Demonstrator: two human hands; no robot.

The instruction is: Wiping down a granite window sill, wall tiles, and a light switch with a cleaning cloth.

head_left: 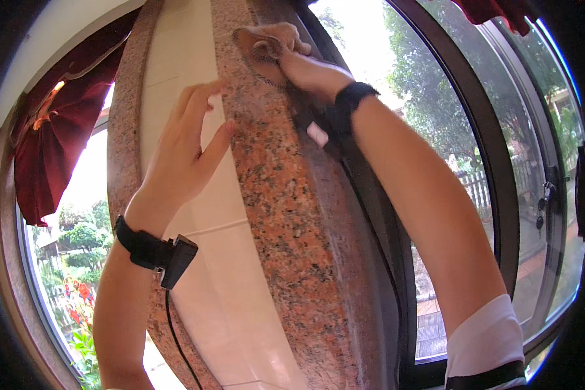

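Observation:
A wall pillar stands between two windows, faced with cream tiles [201,214] and edged with a speckled reddish granite strip [286,214]. My left hand [185,153] lies flat on the tiles, fingers spread, thumb touching the granite edge. My right hand [296,55] reaches high up and presses a brownish cloth [257,52] against the granite strip near its top. Both wrists carry black straps; the left one has a small black box with a cable hanging down.
A dark-framed window [481,130] on the right looks onto trees, a white fence and a paved yard. A dark red curtain [49,146] hangs at the upper left beside another window with garden plants and red flowers [78,305].

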